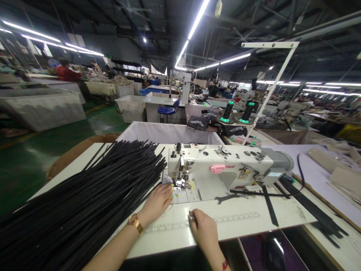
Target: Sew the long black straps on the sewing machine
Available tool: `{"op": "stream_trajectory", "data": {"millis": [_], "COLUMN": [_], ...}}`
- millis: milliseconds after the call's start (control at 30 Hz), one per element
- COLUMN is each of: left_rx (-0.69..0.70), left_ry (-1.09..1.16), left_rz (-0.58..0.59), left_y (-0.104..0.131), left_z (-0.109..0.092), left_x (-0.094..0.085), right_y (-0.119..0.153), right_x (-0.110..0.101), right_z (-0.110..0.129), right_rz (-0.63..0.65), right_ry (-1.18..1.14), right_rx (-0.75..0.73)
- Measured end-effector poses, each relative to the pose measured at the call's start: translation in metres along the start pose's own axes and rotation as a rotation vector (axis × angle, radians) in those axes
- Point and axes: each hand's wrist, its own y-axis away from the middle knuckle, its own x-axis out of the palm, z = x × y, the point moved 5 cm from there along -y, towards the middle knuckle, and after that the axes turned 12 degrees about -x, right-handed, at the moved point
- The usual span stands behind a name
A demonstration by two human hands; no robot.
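The white sewing machine carries red lettering on its front, just right of a pink tab; only the ending "OUS" can be read, the rest is hidden. A small label further right on the machine is too small to read. A printed ruler scale runs along the white table in front of the machine, its figures too fine to make out.

The left hand lies flat on the table just left of the machine's needle area, fingers stretched and close together, fingertips at the presser foot; whether it pins anything underneath cannot be told. A gold watch sits on that wrist. The right hand rests in front of the machine, curled, fingers pinched on a small metal tool.

Left of the machine, touching the left hand's side, lies a big heap of long, thin, glossy black strips, fanned out across the table. More black strips lie right of the machine, and a dark wrench lies just in front of its base.
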Motion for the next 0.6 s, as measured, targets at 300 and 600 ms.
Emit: {"op": "stream_trajectory", "data": {"millis": [300, 600], "left_rx": [0.025, 0.119], "left_ry": [0.134, 0.211], "left_rz": [0.056, 0.143], "left_y": [-0.088, -0.109], "left_z": [0.032, 0.028], "left_x": [-0.010, -0.014], "right_y": [0.001, 0.000], "right_x": [-0.003, 0.003], "right_z": [0.001, -0.003], "right_rz": [0.018, 0.020], "right_ry": [-0.030, -0.096], "right_rx": [0.005, 0.025]}}
